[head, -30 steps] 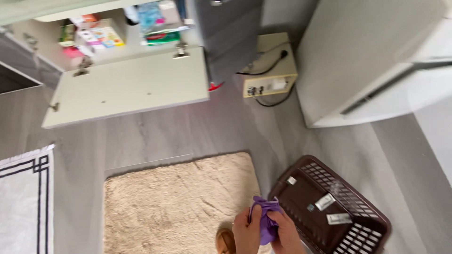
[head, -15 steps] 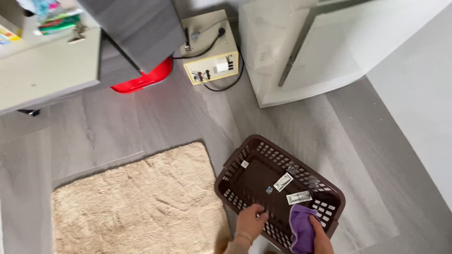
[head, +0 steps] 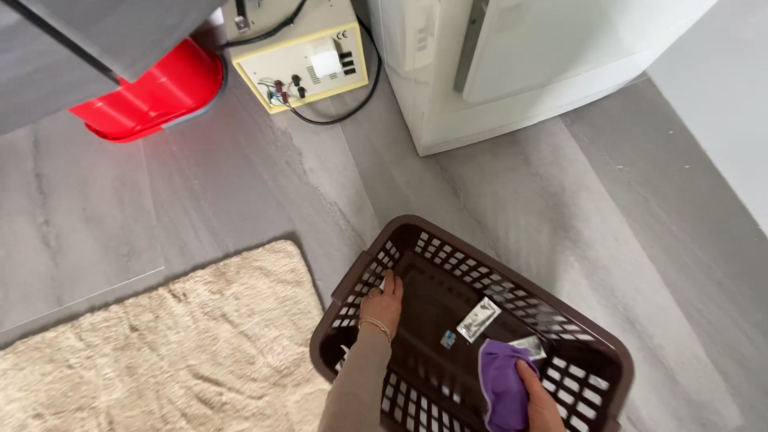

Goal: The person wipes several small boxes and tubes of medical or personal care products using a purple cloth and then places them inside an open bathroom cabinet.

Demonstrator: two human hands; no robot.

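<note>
The right hand (head: 534, 400) grips a purple cloth (head: 502, 384) inside the brown laundry basket (head: 596, 340), while the left hand (head: 385, 302), fingers loose and holding nothing, rests inside against its wall.

Crumpled purple cloth (head: 502, 390) in my right-hand grip, low inside brown slotted laundry basket (head: 588, 346), near right.
</note>
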